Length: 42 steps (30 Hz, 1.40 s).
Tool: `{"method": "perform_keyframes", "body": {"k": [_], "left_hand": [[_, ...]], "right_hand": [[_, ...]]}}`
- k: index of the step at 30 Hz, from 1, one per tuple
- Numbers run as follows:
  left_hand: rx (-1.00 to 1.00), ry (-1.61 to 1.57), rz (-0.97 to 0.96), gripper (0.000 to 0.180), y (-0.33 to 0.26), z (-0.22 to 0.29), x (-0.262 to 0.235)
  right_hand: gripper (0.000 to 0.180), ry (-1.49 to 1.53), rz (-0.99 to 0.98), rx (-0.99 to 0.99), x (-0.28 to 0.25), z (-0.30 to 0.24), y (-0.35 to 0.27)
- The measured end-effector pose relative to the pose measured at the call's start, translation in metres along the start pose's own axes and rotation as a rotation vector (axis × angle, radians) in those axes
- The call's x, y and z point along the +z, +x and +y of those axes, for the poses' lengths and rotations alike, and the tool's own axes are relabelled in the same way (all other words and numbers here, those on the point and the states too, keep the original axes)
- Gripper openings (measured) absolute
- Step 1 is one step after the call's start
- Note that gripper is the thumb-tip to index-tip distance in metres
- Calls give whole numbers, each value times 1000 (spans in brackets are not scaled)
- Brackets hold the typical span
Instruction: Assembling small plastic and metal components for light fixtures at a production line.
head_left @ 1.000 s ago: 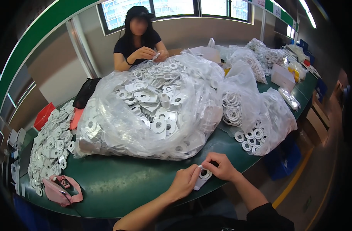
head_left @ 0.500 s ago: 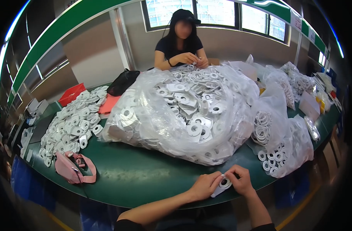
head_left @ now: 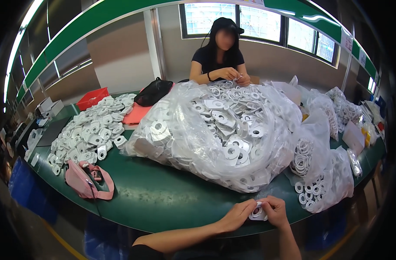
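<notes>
Near the front edge of the green table, a white plastic plate with a round ring hole (head_left: 258,214) is gripped between my two hands. My left hand (head_left: 237,215) pinches its left side, and my right hand (head_left: 274,210) closes on its upper right. Fingers hide part of the plate's upper edge. Just beyond my hands lies a large clear plastic bag (head_left: 176,147), open at the top and heaped with similar white plates (head_left: 224,117). To the right, a smaller clear bag (head_left: 342,173) spills white rings (head_left: 312,189) onto the table.
Loose white parts are piled (head_left: 91,130) at the left, beside a red bin (head_left: 93,99). A pink pouch (head_left: 81,181) lies at the table's left front, a black bag (head_left: 153,92) behind. Across the green table (head_left: 150,201), a person (head_left: 219,60) handles a small part.
My view has swung slightly left, so the scene sits further right. The plate has turned in my hands, and my fingers have shifted along its upper edge.
</notes>
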<state>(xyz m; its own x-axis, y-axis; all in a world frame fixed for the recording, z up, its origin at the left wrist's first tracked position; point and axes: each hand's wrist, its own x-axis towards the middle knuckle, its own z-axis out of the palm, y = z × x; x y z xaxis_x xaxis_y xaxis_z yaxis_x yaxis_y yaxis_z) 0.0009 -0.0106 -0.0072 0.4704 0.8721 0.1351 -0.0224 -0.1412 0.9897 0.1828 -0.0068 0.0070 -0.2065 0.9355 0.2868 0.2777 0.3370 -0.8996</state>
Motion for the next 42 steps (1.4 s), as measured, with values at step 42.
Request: {"method": "perform_keyframes", "body": {"k": [42], "left_hand": [[150, 255, 92, 35, 2, -2, -7]], "right_hand": [[25, -113, 114, -109, 16, 12, -1]]}}
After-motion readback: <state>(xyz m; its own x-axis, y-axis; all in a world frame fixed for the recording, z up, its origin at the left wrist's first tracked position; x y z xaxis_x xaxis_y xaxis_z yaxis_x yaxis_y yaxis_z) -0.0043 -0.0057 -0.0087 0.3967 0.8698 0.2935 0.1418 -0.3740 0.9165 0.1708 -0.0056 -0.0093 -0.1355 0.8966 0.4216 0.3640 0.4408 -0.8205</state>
